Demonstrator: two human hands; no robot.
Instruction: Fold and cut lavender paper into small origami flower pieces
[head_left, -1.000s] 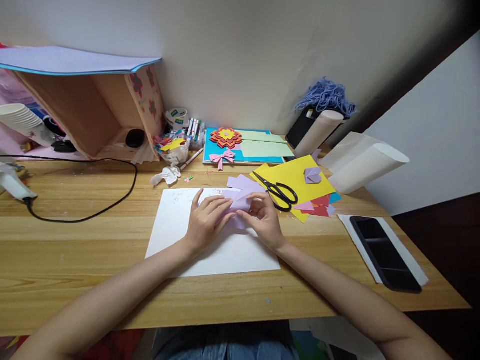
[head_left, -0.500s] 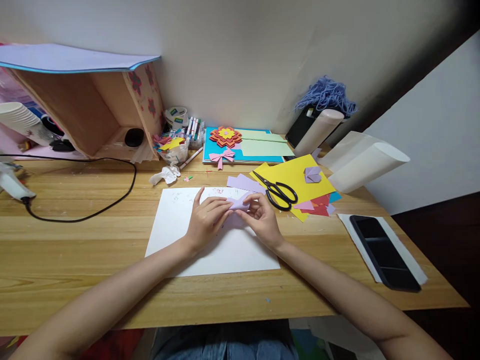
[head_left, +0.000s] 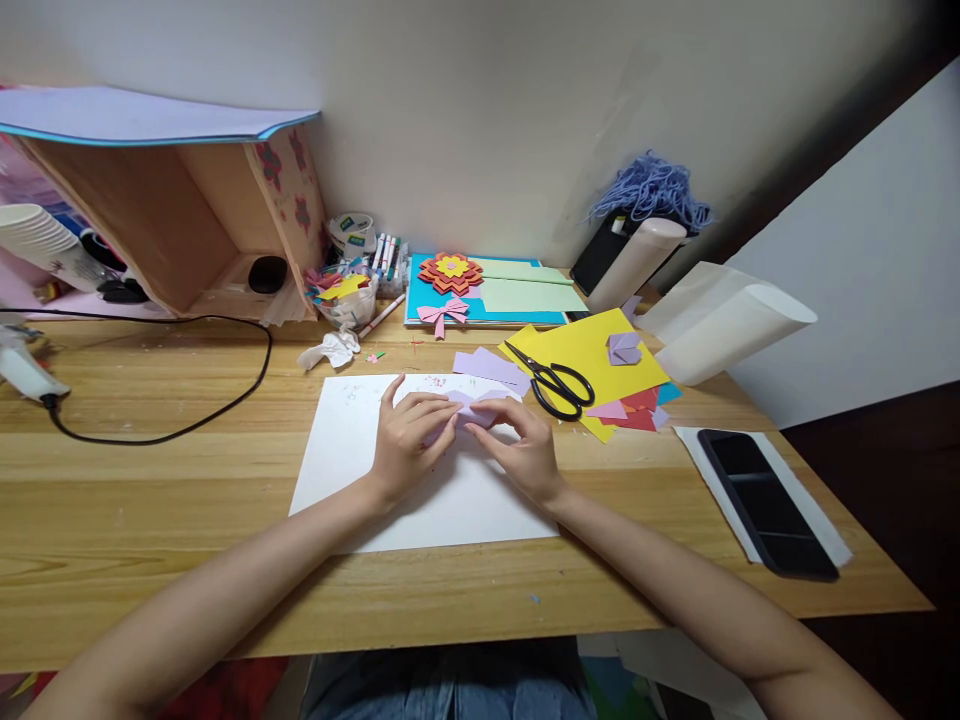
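Note:
Between my two hands is a folded piece of purple paper (head_left: 474, 411), held just over a white sheet (head_left: 337, 470) on the wooden table. My left hand (head_left: 415, 437) pinches its left side, with the index finger raised. My right hand (head_left: 523, 447) grips the right side between thumb and fingers. Fingers cover part of the folds. Beyond my hands lie flat purple strips (head_left: 491, 370), and to the right black-handled scissors (head_left: 559, 385) rest partly on yellow paper (head_left: 600, 350). A small folded purple piece (head_left: 624, 349) sits on that yellow paper.
A phone (head_left: 769, 505) lies at the right. Red paper scraps (head_left: 637, 412) are near the scissors. At the back are a blue card with a paper flower (head_left: 451, 272), a scrap cup (head_left: 349, 300) and a cardboard box (head_left: 289, 220). A black cable (head_left: 172, 440) curves at left.
My fingers have shifted slightly on the purple paper; my right fingers now lie flatter along its far edge, and more of the paper shows behind them.

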